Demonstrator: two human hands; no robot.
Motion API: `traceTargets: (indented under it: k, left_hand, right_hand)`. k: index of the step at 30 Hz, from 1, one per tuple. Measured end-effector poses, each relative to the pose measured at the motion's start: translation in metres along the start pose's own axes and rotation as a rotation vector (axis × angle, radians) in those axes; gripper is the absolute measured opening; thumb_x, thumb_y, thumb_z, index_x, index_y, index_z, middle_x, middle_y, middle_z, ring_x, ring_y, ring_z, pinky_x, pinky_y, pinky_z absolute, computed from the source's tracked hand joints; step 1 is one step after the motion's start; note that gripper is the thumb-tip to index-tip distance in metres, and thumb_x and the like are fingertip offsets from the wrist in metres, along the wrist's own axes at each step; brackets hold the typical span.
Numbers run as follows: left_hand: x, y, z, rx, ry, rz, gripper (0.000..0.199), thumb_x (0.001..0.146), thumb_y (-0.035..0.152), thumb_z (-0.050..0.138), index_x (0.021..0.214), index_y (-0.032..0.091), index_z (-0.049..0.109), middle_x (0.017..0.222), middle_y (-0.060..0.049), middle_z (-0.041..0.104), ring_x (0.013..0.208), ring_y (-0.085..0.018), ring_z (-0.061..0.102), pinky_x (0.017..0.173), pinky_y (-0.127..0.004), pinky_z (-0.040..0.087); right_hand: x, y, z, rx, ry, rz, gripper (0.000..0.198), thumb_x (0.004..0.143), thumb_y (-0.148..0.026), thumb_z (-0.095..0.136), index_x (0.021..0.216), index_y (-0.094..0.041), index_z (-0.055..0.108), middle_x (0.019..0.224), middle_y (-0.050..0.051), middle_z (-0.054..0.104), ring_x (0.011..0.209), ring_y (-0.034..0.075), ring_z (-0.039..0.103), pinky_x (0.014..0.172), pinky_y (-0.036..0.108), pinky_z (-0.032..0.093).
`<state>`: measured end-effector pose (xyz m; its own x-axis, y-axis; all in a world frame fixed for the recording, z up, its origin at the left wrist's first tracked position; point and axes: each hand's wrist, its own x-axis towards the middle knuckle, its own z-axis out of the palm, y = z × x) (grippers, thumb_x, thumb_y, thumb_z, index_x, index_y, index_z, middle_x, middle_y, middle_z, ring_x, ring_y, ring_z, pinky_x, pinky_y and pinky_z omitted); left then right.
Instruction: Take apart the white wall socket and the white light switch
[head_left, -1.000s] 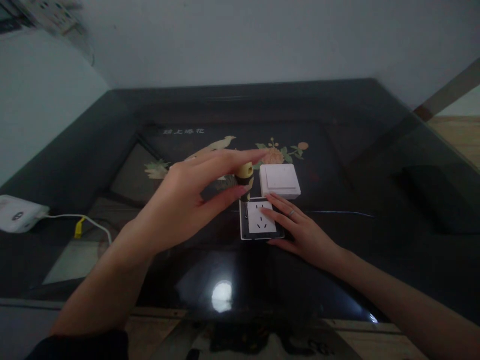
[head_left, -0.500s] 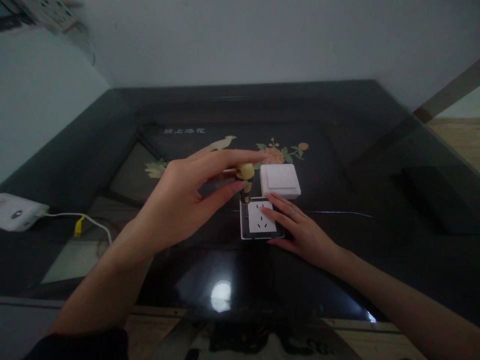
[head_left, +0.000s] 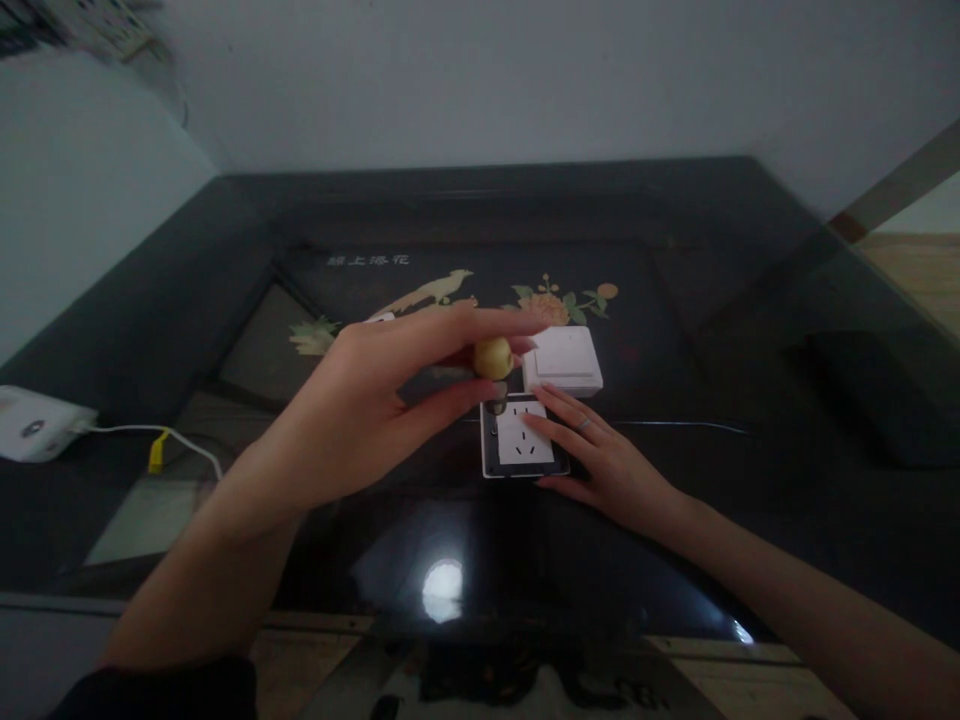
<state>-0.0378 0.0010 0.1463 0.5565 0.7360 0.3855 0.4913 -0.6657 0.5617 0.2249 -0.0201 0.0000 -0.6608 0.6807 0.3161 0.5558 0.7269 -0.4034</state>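
Observation:
My left hand point(head_left: 405, 375) is closed round a short screwdriver point(head_left: 493, 358) with a yellow and black handle. It stands nearly upright over the left edge of a white wall socket point(head_left: 525, 440); its tip is hidden. The socket lies face up, with dark edging round its white centre. From the right, my right hand point(head_left: 600, 450) grips the socket, index finger on its face and thumb at its near right corner. Just beyond the socket is a white wall switch point(head_left: 564, 358), close to the right fingertips.
The glossy black table point(head_left: 637, 560) carries a bird and flower picture. At the left lies a white device point(head_left: 41, 425) with a white cable point(head_left: 165, 432) and a yellow tag point(head_left: 157, 452). A dark flat object point(head_left: 877, 400) lies at the right. A wall point(head_left: 480, 80) stands behind.
The screwdriver's handle has tilted toward me and shifted slightly down, and my left fingers have turned over it to the right. My right hand stays on the socket.

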Motion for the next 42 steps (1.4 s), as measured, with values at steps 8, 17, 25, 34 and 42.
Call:
traceTargets:
  k: [8, 17, 25, 34, 42]
  left_hand:
    - [0.005, -0.002, 0.000, 0.205, 0.077, 0.086, 0.025, 0.094, 0.021, 0.062, 0.119, 0.027, 0.065, 0.114, -0.001, 0.073, 0.103, -0.018, 0.069, 0.093, -0.028, 0.056]
    - [0.001, -0.003, 0.001, 0.199, 0.095, 0.096, 0.022, 0.092, 0.024, 0.068, 0.113, 0.031, 0.068, 0.106, 0.002, 0.074, 0.094, -0.016, 0.070, 0.085, -0.024, 0.056]
    - [0.000, 0.000, -0.006, 0.170, -0.032, 0.084, 0.042, 0.095, 0.016, 0.058, 0.135, 0.030, 0.057, 0.127, 0.000, 0.070, 0.110, -0.018, 0.068, 0.099, -0.028, 0.053]
    - [0.003, -0.007, -0.003, 0.255, 0.041, 0.115, 0.029, 0.094, 0.020, 0.062, 0.121, 0.030, 0.065, 0.121, 0.000, 0.072, 0.107, -0.019, 0.069, 0.097, -0.027, 0.053]
    - [0.000, -0.003, -0.004, 0.238, 0.054, 0.094, 0.025, 0.091, 0.020, 0.068, 0.113, 0.031, 0.065, 0.106, 0.004, 0.074, 0.090, -0.016, 0.071, 0.083, -0.023, 0.056]
  right_hand:
    - [0.001, -0.001, -0.002, 0.009, 0.004, 0.004, 0.068, 0.089, -0.026, 0.067, 0.151, -0.024, 0.039, 0.160, 0.015, 0.036, 0.151, 0.030, 0.031, 0.115, 0.057, 0.041]
    - [0.001, -0.002, -0.003, -0.003, -0.002, 0.007, 0.066, 0.089, -0.027, 0.068, 0.149, -0.021, 0.041, 0.160, 0.016, 0.036, 0.151, 0.030, 0.031, 0.116, 0.055, 0.040]
    - [0.001, -0.002, -0.002, -0.003, -0.005, 0.010, 0.069, 0.089, -0.026, 0.068, 0.151, -0.024, 0.039, 0.161, 0.015, 0.033, 0.151, 0.030, 0.031, 0.117, 0.056, 0.040]
    - [0.001, -0.003, -0.002, -0.016, -0.013, 0.010, 0.064, 0.090, -0.027, 0.066, 0.148, -0.020, 0.040, 0.160, 0.017, 0.035, 0.151, 0.030, 0.030, 0.116, 0.056, 0.040]
    - [0.001, -0.002, -0.002, -0.025, -0.010, 0.006, 0.065, 0.090, -0.029, 0.067, 0.148, -0.021, 0.040, 0.160, 0.017, 0.035, 0.151, 0.030, 0.029, 0.116, 0.056, 0.040]
